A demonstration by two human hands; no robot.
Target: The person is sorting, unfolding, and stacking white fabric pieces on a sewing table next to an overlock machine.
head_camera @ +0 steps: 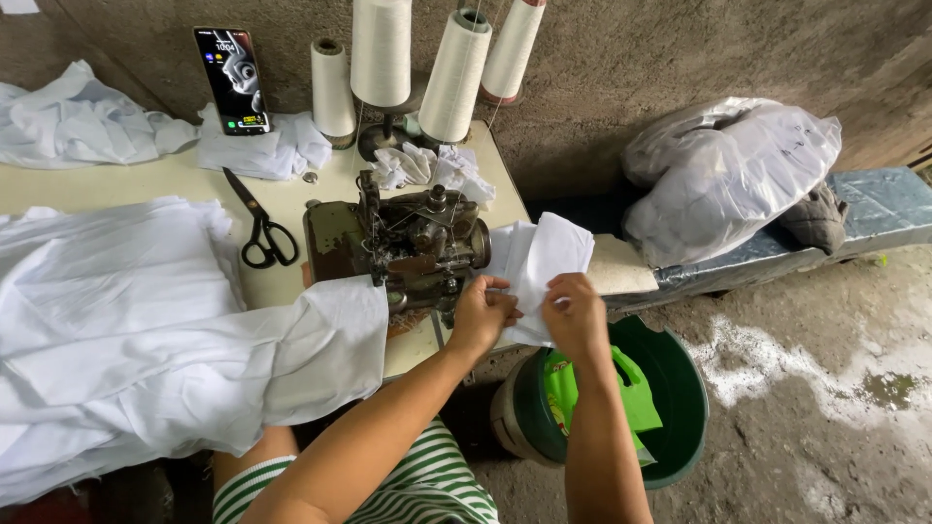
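Both forearms reach out to the left hand (481,312) and right hand (575,315), each pinching the white cloth piece (539,260) just right of the overlock machine (413,243); best keep edges matched and taut

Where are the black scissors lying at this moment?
In the head view, the black scissors lie on the cream table, left of the sewing machine, between the white cloth pile and the phone propped against the wall.

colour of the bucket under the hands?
Dark green bucket, with a bright green bag inside; head view.
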